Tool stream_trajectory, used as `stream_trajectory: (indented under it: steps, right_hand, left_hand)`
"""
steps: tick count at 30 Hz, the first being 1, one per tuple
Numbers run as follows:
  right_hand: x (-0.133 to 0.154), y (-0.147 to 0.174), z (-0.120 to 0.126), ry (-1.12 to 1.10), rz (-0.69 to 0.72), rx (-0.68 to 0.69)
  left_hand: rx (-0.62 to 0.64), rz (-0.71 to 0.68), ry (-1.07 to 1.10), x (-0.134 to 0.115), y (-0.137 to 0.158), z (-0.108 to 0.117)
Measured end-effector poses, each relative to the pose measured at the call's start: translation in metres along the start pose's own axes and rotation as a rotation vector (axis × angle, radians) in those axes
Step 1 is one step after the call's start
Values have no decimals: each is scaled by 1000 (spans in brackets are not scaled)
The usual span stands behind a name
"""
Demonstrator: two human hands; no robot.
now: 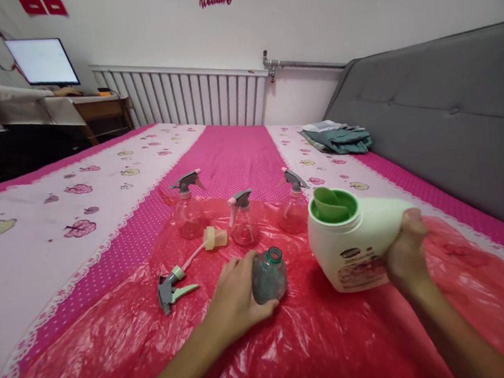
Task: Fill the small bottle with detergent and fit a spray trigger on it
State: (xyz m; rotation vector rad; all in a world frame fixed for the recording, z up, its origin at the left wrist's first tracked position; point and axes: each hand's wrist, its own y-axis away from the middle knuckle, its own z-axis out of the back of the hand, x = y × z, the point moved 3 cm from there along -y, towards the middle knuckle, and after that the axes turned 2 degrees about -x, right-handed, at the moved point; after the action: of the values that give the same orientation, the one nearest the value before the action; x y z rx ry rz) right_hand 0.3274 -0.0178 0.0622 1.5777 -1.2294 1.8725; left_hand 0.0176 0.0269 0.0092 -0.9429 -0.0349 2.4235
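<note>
One uncapped green bottle (pixel 269 279) is clasped by the left hand (pixel 237 291); the right hand (pixel 407 254) grips a white jug (pixel 336 252). From here I can't make out their contents.

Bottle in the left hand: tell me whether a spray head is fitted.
No, the bottle has an open neck; a spray head lies on the red sheet.

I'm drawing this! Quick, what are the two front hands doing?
Left hand: holding the small green-rimmed bottle.
Right hand: holding the big white jug.
</note>
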Motion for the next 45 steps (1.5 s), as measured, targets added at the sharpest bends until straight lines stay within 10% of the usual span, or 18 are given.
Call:
stream_trajectory:
  steps: [25,45]
  right_hand:
    - [2,-7,21,1152,424,337]
    - [35,-10,15,1358,453,389]
  left_hand:
    - [-13,-75,-60,-1,2,-8]
    - [-14,-90,-57,-6,6,-10]
